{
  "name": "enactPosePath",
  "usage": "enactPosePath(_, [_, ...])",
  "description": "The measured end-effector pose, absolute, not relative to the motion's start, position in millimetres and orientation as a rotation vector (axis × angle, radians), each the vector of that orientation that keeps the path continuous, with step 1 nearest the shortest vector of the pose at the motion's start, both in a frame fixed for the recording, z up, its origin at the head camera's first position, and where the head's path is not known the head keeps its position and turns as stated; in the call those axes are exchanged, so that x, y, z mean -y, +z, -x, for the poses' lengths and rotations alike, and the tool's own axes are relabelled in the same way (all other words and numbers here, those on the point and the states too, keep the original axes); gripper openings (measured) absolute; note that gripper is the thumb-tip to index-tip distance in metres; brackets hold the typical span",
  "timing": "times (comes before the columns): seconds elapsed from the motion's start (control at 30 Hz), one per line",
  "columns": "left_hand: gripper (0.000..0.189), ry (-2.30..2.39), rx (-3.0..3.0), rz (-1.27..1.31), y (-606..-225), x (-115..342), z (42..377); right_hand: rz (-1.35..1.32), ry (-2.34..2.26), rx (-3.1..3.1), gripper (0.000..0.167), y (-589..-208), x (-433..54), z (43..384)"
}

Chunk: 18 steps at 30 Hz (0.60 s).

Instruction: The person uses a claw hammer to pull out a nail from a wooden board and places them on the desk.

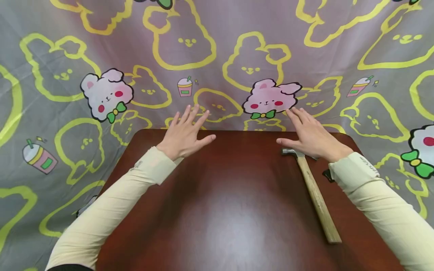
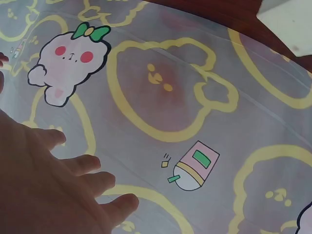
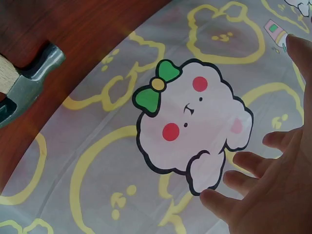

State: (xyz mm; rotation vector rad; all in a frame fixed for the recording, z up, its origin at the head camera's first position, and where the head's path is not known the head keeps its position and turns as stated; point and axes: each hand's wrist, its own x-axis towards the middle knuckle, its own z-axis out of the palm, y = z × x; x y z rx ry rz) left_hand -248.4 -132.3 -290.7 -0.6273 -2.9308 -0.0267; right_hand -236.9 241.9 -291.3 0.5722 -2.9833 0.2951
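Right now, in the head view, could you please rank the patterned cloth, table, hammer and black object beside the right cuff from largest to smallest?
1. Patterned cloth
2. Table
3. Hammer
4. Black object, judging only its visible part

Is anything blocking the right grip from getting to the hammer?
Nothing visible is. In the head view, the open right grip partly covers the metal end of the hammer, with nothing seen between them. A small black thing shows right of the hammer, by the cuff, not in the way.
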Motion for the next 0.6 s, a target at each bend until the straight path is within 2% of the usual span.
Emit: enactPosePath(0.6, [0.082, -0.06, 2.919, 0.65, -298, 120, 250, -0.567, 0.375, 2.954, 0.096, -299, -250, 236])
